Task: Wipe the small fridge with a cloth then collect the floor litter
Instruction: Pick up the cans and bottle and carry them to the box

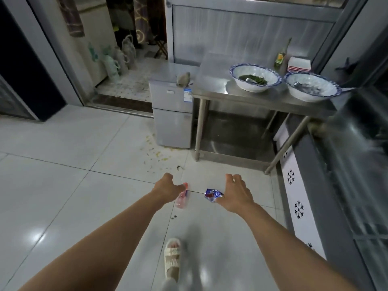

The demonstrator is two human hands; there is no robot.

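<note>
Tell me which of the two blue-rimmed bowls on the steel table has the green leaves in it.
The left bowl, nearer the small fridge. It holds dark green leaves, while the right bowl, by the table's right end, shows only greyish contents.

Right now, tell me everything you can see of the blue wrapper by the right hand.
The blue wrapper is a crumpled, shiny packet, foil or plastic by its look, blue with red and white print too blurred to read. It sits at the thumb side of the right hand, and the thumb appears to touch or pinch its near edge; the fingers are spread and loosely curled beyond it. Whether it still rests on the white floor tile or is just lifted, I cannot tell. It looks empty and flattened.
</note>
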